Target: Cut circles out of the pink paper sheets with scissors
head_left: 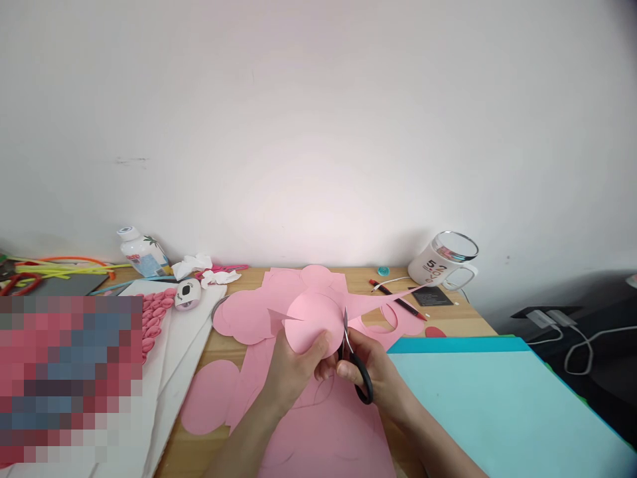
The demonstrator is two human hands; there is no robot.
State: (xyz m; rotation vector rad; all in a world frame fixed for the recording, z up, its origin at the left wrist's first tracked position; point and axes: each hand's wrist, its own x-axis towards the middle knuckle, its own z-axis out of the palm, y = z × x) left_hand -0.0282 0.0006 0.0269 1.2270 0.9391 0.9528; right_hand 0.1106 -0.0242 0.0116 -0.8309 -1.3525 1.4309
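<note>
My left hand (298, 365) pinches a round piece of pink paper (313, 318), thumb on top, holding it above the table. Strips of waste paper stick out from the circle on the left and right. In my right hand (371, 362) is a pair of scissors (362, 377) with black handles, its blades upright against the circle's right edge. Beneath both hands lie pink sheets (328, 438) with faint pencil curves. Cut pink circles (212, 397) lie to the left, and more are piled behind.
On the right are a light blue board (478, 398), a white mug (438, 259), a pencil (398, 299) and a black card (432, 296). To the left stand a white bottle (144, 252) and a small white device (188, 294), near crumpled tissues (192, 265). A wall rises behind.
</note>
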